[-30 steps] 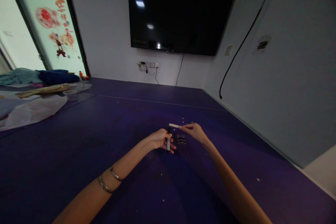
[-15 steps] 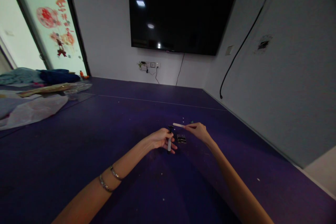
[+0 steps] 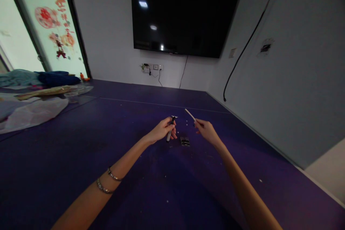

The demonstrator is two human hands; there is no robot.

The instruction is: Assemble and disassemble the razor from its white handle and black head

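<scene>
My left hand [image 3: 163,130] is closed around the grey-and-black handle of what looks like a razor [image 3: 170,132], held tilted with its T-shaped head up. Something pale shows on that head, too small to make out. Between the fingertips of my right hand [image 3: 206,130] is a thin, flat white stick [image 3: 190,114]; it points up and to the left, apart from the razor. A small dark rectangular piece with lighter edges [image 3: 185,141] lies on the purple surface [image 3: 151,190], just below and between my hands.
Several tiny white bits are scattered over the surface, one white scrap [image 3: 260,180] off to the right. Plastic bags [image 3: 40,115] and folded blue cloth [image 3: 58,78] lie at the far left. A black cable [image 3: 242,54] hangs down the right wall, and a television [image 3: 183,16] is mounted ahead.
My left hand has raised the razor and tipped its head to the right. My right hand has swung the white stick upward, away from the razor's head.
</scene>
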